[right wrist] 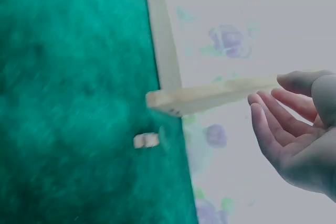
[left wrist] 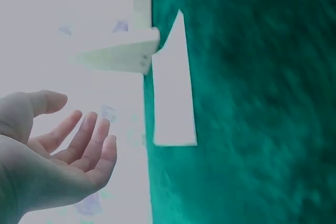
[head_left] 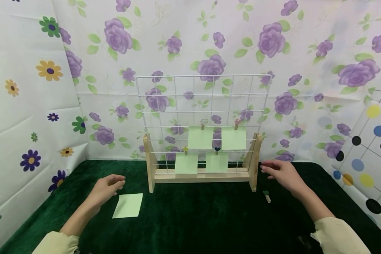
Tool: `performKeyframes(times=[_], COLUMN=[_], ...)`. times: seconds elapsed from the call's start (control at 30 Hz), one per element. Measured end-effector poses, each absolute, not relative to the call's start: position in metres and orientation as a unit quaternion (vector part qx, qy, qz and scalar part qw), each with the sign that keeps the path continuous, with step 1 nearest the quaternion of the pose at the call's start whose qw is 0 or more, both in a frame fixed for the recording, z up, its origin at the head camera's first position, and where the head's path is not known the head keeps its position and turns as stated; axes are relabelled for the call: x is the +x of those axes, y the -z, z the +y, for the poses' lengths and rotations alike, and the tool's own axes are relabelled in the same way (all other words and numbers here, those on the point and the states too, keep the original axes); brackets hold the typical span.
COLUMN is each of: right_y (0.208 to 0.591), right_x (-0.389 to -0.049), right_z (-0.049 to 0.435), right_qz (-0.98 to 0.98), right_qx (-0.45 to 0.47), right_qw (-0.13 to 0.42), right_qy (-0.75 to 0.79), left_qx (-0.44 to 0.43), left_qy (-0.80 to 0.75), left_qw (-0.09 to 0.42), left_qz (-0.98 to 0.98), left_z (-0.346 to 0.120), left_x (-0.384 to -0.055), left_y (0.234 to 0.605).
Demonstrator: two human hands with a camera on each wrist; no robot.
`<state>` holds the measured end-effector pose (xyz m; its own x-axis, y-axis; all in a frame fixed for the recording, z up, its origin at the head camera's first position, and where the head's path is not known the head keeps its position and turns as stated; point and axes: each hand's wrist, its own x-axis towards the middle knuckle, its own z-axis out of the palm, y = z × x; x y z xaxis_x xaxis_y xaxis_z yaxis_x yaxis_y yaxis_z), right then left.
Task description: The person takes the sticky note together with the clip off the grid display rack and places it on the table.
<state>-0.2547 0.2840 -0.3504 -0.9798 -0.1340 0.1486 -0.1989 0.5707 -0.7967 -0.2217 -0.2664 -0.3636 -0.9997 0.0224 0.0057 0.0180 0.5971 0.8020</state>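
My left hand [head_left: 106,188] hovers with loosely bent fingers above a pale green paper note [head_left: 128,206] lying on the green cloth. Nothing is in its grasp, and the left wrist view shows the same note [left wrist: 175,98] beyond the fingers. Just right of the rack's wooden stand [head_left: 201,179], my right hand [head_left: 284,176] is held up, relaxed and empty. Below it on the cloth lies a small wooden clothespin [head_left: 267,196] with a green heart. Several green notes hang from the white wire grid [head_left: 193,76], among them an upper left note [head_left: 200,137], each under a heart clothespin.
Dark green plush cloth [head_left: 190,218] covers the table. Behind the rack stands a floral sheet [head_left: 184,21], with a flower-print sheet [head_left: 16,106] at left and a dotted sheet [head_left: 376,141] at right. A small dark object sits near the right sleeve [head_left: 339,233].
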Motion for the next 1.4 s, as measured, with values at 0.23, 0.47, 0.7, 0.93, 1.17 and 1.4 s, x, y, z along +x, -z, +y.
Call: performKeyframes(times=[0.23, 0.47, 0.7, 0.93, 1.17, 1.4], right_y=[0.335, 0.324, 0.309, 0.296, 0.284, 0.271], right_x=[-0.252, -0.249, -0.251, -0.256, -0.265, -0.275], right_z=[0.268, 0.251, 0.231, 0.210, 0.187, 0.169], right_qz=[-0.873, -0.868, -0.859, -0.848, -0.835, -0.832], right_qx=[0.118, 0.132, 0.147, 0.172, 0.191, 0.182], right_qw=[0.058, 0.066, 0.064, 0.070, 0.072, 0.068], right_qy=[-0.469, -0.474, -0.486, -0.497, -0.512, -0.520], left_qx=[0.036, 0.042, 0.063, 0.094, 0.116, 0.118], left_qy=[-0.469, -0.487, -0.511, -0.516, -0.520, -0.530], left_qw=[-0.020, -0.024, -0.025, -0.034, -0.053, -0.054], left_qz=[0.882, 0.872, 0.857, 0.851, 0.845, 0.838], left_z=[-0.240, -0.212, -0.191, -0.166, -0.139, -0.121], left_x=[-0.224, -0.228, -0.234, -0.243, -0.253, -0.260], left_y=[0.351, 0.337, 0.327, 0.319, 0.313, 0.302])
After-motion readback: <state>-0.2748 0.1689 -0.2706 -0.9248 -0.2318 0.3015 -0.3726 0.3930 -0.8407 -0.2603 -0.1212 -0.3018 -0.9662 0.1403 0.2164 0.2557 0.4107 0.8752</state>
